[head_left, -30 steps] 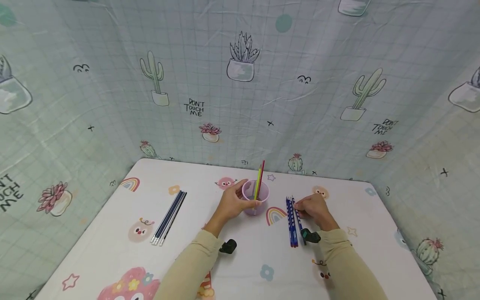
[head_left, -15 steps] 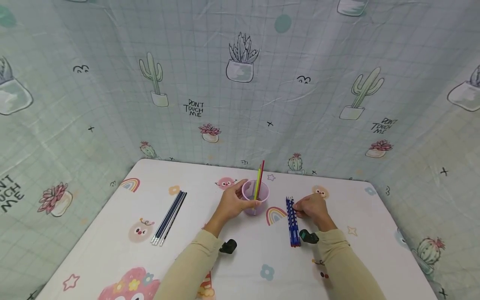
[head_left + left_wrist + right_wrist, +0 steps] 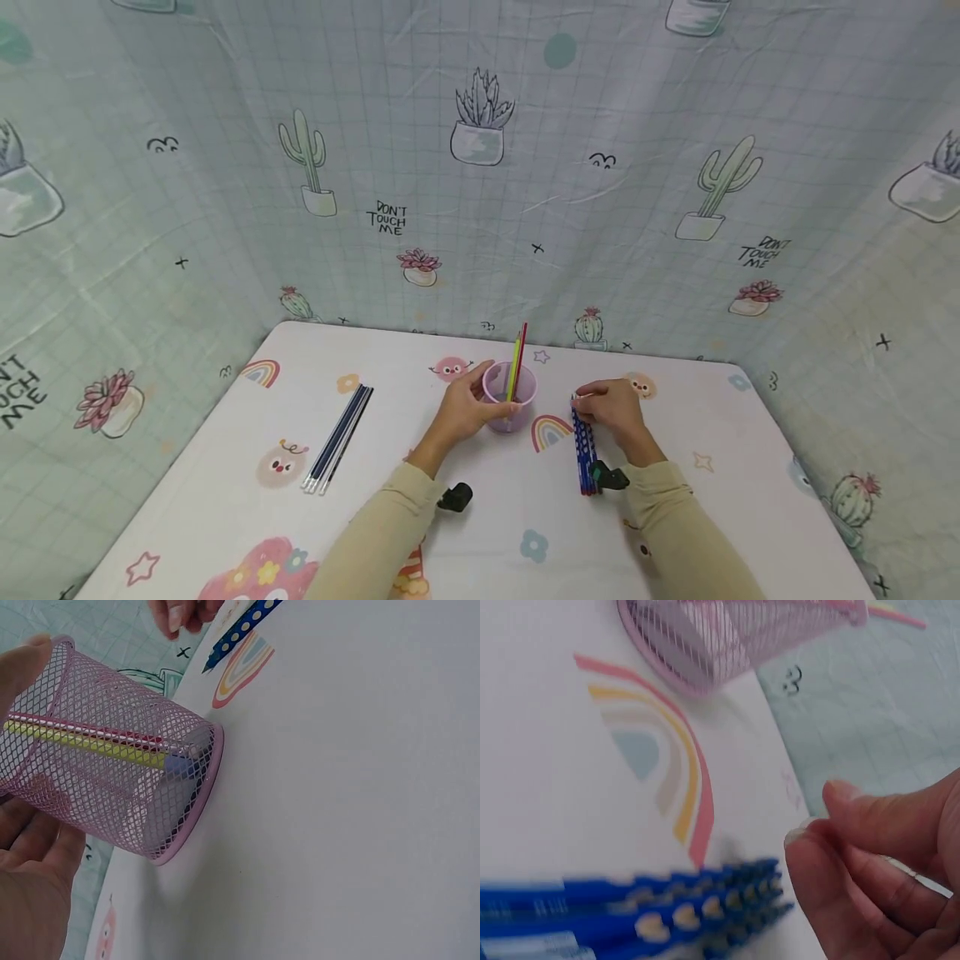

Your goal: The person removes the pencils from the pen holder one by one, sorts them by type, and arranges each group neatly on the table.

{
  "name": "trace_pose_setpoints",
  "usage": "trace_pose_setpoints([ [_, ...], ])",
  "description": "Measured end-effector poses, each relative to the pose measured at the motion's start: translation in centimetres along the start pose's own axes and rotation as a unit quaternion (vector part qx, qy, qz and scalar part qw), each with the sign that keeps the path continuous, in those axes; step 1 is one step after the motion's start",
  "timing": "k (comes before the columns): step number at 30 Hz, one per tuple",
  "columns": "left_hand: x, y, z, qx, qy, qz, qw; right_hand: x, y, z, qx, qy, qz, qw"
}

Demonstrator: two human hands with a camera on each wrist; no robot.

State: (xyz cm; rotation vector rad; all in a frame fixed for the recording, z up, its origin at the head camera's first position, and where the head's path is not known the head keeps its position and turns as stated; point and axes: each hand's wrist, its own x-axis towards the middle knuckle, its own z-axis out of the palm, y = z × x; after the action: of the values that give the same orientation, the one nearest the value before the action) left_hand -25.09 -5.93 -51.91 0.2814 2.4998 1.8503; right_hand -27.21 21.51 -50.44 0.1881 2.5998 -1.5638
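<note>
My left hand (image 3: 461, 408) holds a pink mesh pen holder (image 3: 112, 750) by its side, thumb and fingers around it near the rim. Inside stand a yellow pencil (image 3: 515, 371) and a red pencil (image 3: 522, 350), their lower ends visible through the mesh. To the right lies a bundle of blue white-dotted pencils (image 3: 585, 458), side by side. Over their pointed ends is my right hand (image 3: 617, 408), its fingers bent. In the right wrist view, the fingertips (image 3: 801, 834) are beside the pencil tips, with nothing between thumb and index finger.
Several dark pencils (image 3: 337, 442) with white ends lie together on the left of the table. The white tabletop (image 3: 480, 542) bears printed rainbows, flowers and faces. Behind it hangs a cactus-print cloth (image 3: 480, 208). A small black device (image 3: 456, 497) sits at each wrist.
The rightmost blue pencil has moved left against the others, closing the gap. My right hand has shifted left and toward the pencil tips. The left hand and pen holder stay put.
</note>
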Motion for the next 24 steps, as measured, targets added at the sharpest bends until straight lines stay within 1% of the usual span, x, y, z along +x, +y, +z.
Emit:
trace_pose_setpoints([
  [3, -0.1, 0.1, 0.0, 0.001, -0.004, 0.003, 1.0000, -0.2, -0.4, 0.7, 0.016, -0.016, -0.011, 0.9997],
  [10, -0.1, 0.7, -0.1, 0.026, -0.009, 0.002, 0.9996, -0.7, -1.2, 3.0, 0.010, -0.051, -0.056, 0.9971],
  [14, -0.2, 1.4, -0.3, 0.040, -0.007, -0.014, 0.9991, -1.2, -1.4, 4.7, 0.042, -0.074, -0.091, 0.9922],
  [16, -0.3, 1.8, -0.4, 0.043, -0.007, -0.020, 0.9989, -1.5, -1.4, 5.6, 0.054, -0.078, -0.102, 0.9902],
  [17, -0.4, 1.9, -0.4, 0.044, -0.008, -0.023, 0.9987, -1.7, -1.4, 6.0, 0.064, -0.077, -0.107, 0.9892],
  [20, -0.5, 2.1, -0.4, 0.047, -0.011, -0.016, 0.9987, -2.3, -1.4, 7.1, 0.079, -0.064, -0.121, 0.9874],
  [24, -0.5, 2.2, -0.2, 0.049, -0.012, -0.002, 0.9987, -2.7, -1.5, 8.3, 0.084, -0.026, -0.126, 0.9881],
])
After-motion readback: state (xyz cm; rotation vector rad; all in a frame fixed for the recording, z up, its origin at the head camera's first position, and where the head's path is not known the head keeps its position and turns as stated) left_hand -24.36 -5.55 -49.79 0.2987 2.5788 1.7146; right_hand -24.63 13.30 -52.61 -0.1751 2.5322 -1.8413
